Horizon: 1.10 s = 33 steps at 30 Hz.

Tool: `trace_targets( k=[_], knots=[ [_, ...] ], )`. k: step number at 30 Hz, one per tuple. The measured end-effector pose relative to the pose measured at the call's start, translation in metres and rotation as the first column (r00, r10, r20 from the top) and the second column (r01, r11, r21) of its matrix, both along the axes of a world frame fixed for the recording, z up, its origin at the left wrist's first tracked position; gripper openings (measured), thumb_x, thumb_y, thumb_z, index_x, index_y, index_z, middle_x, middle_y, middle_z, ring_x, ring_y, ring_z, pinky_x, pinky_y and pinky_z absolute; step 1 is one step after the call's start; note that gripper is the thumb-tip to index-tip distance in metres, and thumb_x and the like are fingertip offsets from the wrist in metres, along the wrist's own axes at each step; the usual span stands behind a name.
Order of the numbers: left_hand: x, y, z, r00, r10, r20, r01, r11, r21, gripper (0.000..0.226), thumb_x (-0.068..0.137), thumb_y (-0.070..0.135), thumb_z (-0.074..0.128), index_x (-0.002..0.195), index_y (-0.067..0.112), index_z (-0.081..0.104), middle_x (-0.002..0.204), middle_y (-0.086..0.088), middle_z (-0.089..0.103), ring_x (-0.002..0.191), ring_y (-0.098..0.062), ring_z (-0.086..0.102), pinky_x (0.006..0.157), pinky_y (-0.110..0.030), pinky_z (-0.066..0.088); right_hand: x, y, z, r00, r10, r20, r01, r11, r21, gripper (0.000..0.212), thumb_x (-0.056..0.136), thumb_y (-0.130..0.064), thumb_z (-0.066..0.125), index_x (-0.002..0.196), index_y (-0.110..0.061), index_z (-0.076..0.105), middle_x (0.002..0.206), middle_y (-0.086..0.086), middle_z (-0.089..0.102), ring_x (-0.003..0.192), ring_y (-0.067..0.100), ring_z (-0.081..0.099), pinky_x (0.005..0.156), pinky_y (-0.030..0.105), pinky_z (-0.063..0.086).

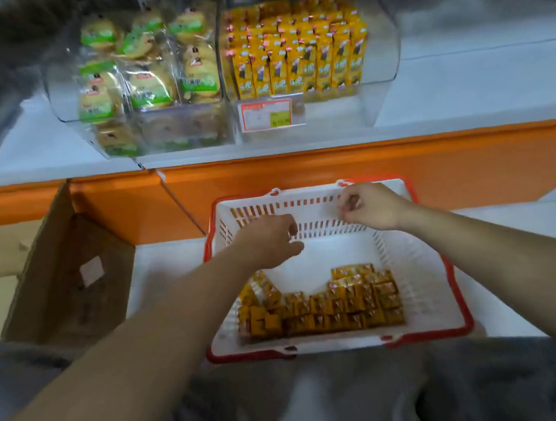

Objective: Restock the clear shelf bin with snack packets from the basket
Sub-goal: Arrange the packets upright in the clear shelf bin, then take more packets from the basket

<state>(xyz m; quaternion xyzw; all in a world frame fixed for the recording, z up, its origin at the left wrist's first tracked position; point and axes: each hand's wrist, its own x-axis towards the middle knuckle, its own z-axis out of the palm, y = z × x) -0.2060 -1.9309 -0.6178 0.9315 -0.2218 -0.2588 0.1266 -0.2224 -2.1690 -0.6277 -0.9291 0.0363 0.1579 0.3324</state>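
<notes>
Packets: head view; orange-yellow, in rows across near half of basket floor; a few tipped against left wall.
Basket: white, slotted walls, red rim; on pale ledge below orange edge; far half of floor bare.
Bin: clear, on white shelf above basket; upright yellow packs in tight rows inside; price tag at front.
Left bin: clear, just beside Bin; round cakes in green-labelled wrappers.
Left hand: over far-left part of basket, above bare floor; fingers bent, thumb apart, narrow gap, nothing seen in it.
Right hand: at far rim of basket; fingers curled in; holding or empty, cannot tell.
Box: cardboard, open, left of basket.
</notes>
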Motion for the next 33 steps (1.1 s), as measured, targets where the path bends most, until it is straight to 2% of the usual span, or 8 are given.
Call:
trace_targets(
  k=[2,7,12,19,22,25,30,33],
  knots=[
    [-0.007,-0.007,-0.041,0.996,0.026,-0.089,-0.025,1.000,0.013,0.039,0.095,0.046,0.066,0.124,0.022,0.061,0.123,-0.001,0.068,0.108,-0.022,0.063,0.099,-0.042,0.054,-0.009,-0.007,-0.042,0.992,-0.024,-0.120,0.026,0.999,0.018,0.012,0.088,-0.015,0.073,0.098,-0.012,0.067,0.104,0.006,0.067,0.099,0.026,0.065,0.092,0.038,0.050],
    [-0.022,-0.015,-0.133,0.934,0.096,-0.345,-0.097,0.995,0.015,0.040,0.098,0.044,0.063,0.131,0.022,0.057,0.124,-0.002,0.065,0.103,-0.021,0.063,0.091,-0.039,0.054,-0.029,-0.025,-0.128,0.944,-0.102,-0.313,0.110,0.994,0.010,0.030,0.096,-0.025,0.066,0.124,-0.016,0.062,0.124,0.007,0.061,0.106,0.023,0.059,0.086,0.029,0.042],
    [-0.019,-0.031,-0.184,0.874,0.095,-0.476,-0.143,0.988,-0.065,0.040,0.096,0.041,0.066,0.132,0.025,0.060,0.127,-0.001,0.065,0.109,-0.018,0.061,0.090,-0.034,0.051,-0.028,-0.029,-0.176,0.876,-0.025,-0.481,-0.014,0.997,-0.078,0.062,0.093,-0.045,0.065,0.145,-0.019,0.045,0.148,0.007,0.047,0.131,0.025,0.049,0.105,0.038,0.043],
    [-0.025,-0.048,-0.231,0.782,0.003,-0.623,-0.026,0.999,-0.028,0.049,0.095,0.045,0.066,0.139,0.026,0.057,0.139,0.000,0.059,0.123,-0.021,0.056,0.103,-0.037,0.045,-0.020,-0.027,-0.208,0.855,0.124,-0.503,-0.306,0.904,-0.297,0.082,0.076,-0.071,0.068,0.141,-0.023,0.051,0.137,0.004,0.059,0.122,0.027,0.056,0.100,0.036,0.043],
    [-0.023,-0.047,-0.235,0.771,0.000,-0.637,-0.044,0.998,-0.054,0.045,0.094,0.047,0.068,0.135,0.031,0.060,0.127,0.003,0.063,0.117,-0.020,0.059,0.103,-0.039,0.048,-0.017,-0.031,-0.212,0.857,0.143,-0.495,-0.339,0.880,-0.334,0.086,0.070,-0.076,0.069,0.136,-0.022,0.056,0.130,0.003,0.063,0.114,0.026,0.059,0.092,0.035,0.045],
    [-0.021,-0.044,-0.235,0.767,-0.025,-0.642,-0.034,0.996,-0.079,0.048,0.093,0.053,0.067,0.135,0.031,0.061,0.115,0.007,0.059,0.113,-0.018,0.057,0.099,-0.035,0.045,-0.018,-0.029,-0.217,0.841,0.110,-0.530,-0.261,0.941,-0.218,0.078,0.073,-0.063,0.076,0.135,-0.020,0.056,0.127,0.003,0.062,0.101,0.020,0.055,0.081,0.030,0.040],
    [-0.023,-0.040,-0.238,0.751,-0.017,-0.660,-0.089,0.988,-0.127,0.043,0.096,0.042,0.069,0.133,0.023,0.063,0.129,0.003,0.062,0.122,-0.016,0.057,0.102,-0.032,0.042,-0.017,-0.029,-0.214,0.869,0.046,-0.492,-0.137,0.979,-0.149,0.059,0.072,-0.047,0.083,0.120,-0.019,0.063,0.101,-0.003,0.063,0.080,0.010,0.056,0.061,0.027,0.041],
    [-0.020,-0.041,-0.239,0.740,-0.004,-0.673,-0.105,0.987,-0.121,0.040,0.094,0.044,0.071,0.128,0.024,0.063,0.129,0.003,0.062,0.123,-0.017,0.057,0.105,-0.034,0.042,-0.012,-0.031,-0.209,0.874,0.005,-0.486,-0.086,0.986,-0.144,0.053,0.076,-0.043,0.082,0.116,-0.014,0.064,0.091,-0.004,0.063,0.077,0.010,0.058,0.058,0.026,0.042]
  ],
)
